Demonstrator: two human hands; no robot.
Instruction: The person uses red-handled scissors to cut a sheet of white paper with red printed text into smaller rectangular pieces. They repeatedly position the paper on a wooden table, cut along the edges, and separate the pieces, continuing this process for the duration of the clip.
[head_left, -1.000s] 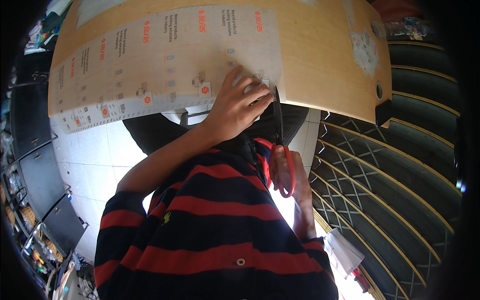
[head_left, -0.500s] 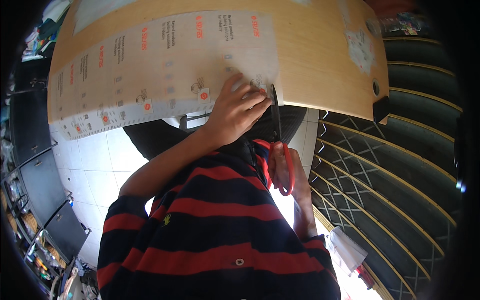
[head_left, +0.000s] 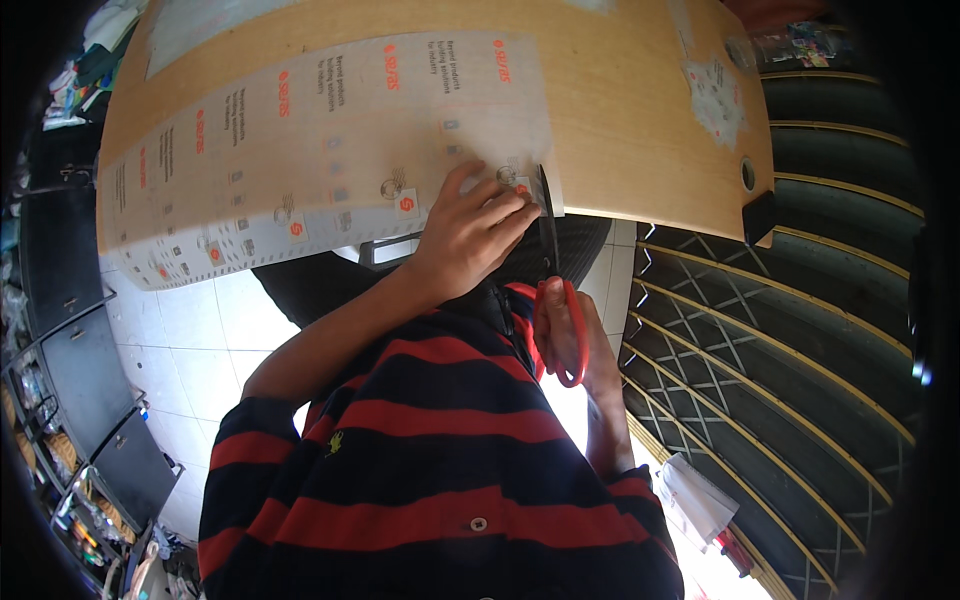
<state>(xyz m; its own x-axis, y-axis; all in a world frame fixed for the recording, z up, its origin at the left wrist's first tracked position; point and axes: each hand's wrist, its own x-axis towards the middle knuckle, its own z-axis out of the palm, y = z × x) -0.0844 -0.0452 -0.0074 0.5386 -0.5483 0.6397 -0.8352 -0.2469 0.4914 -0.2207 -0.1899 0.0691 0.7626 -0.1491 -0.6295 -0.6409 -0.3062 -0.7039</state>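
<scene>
A long translucent sheet [head_left: 290, 150] with red and grey print lies over the tabletop, its near side curling down past the table edge. My left hand [head_left: 475, 228] rests on the sheet near its right end, fingers spread and pressing down. In my right hand [head_left: 565, 330] is a pair of scissors [head_left: 549, 230] with red handles, fingers closed around the loops. The dark blades point away from me, beside my left fingertips at the sheet's right end. How far the blades are apart is hard to make out.
The wooden table [head_left: 640, 130] has a worn patch and round holes on its right side. A folding metal gate [head_left: 760, 330] stands to the right. Dark cabinets [head_left: 85, 375] line the left, above a tiled floor [head_left: 180, 370].
The sheet has slid slightly left and nearer, its curled left part hanging lower. The scissor blades have tilted slightly left. My hands have barely moved.
</scene>
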